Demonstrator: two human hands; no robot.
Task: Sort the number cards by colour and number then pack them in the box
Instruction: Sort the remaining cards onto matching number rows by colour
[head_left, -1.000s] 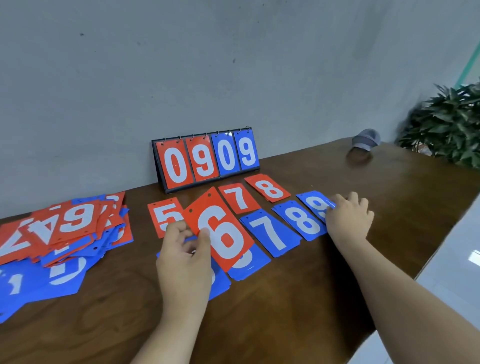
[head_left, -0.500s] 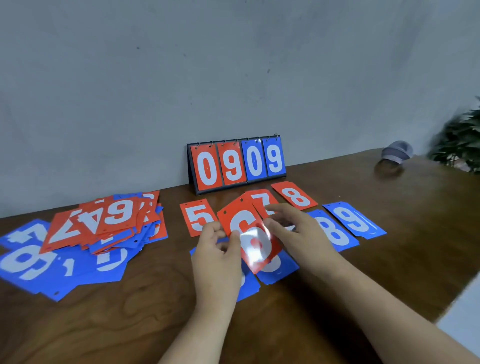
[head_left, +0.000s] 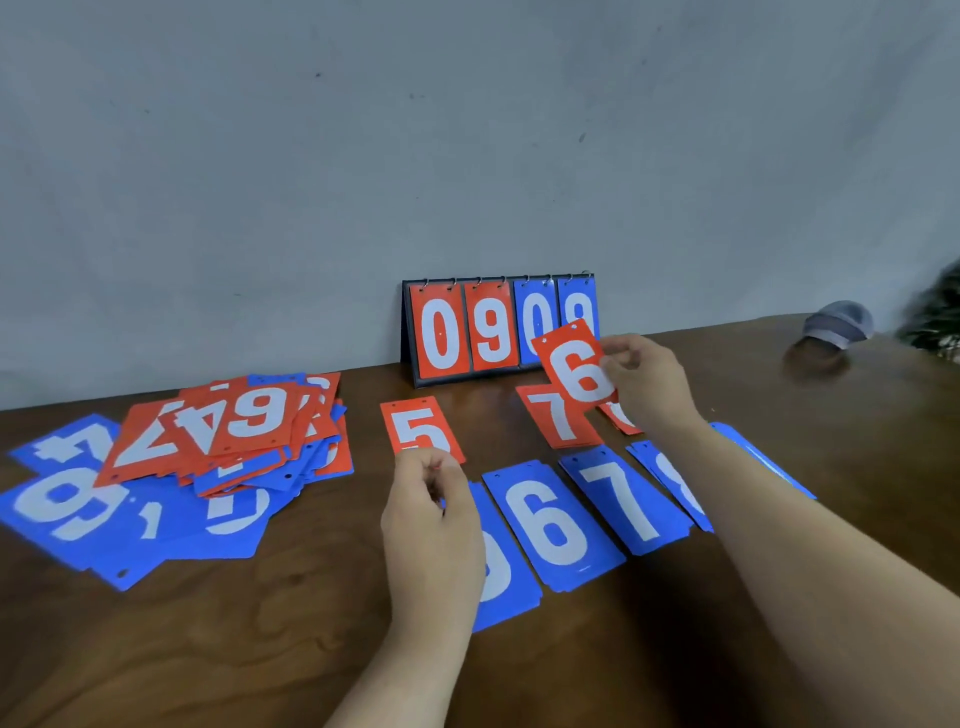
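My right hand (head_left: 647, 384) pinches a red 6 card (head_left: 574, 364) and holds it in the air above the red 7 card (head_left: 558, 418). A red 5 card (head_left: 421, 428) lies flat further left. My left hand (head_left: 431, 514) hovers with loosely curled fingers just below the red 5 and holds nothing. In the front row lie a blue 6 card (head_left: 553, 525), a blue 7 card (head_left: 623, 493) and a blue 8 card (head_left: 675, 483), partly under my right arm. Another blue card (head_left: 501, 577) is half hidden by my left hand.
A loose heap of mixed red and blue cards (head_left: 218, 441) covers the table's left. A flip scoreboard (head_left: 498, 327) showing 0909 stands against the wall. A grey cap (head_left: 836, 322) lies at the far right, beside a blurred plant (head_left: 935, 312). The wooden table (head_left: 260, 649) carries everything.
The red 6 card passed from my left hand to my right hand, which lifted it up and to the right. My left hand let go and drew back.
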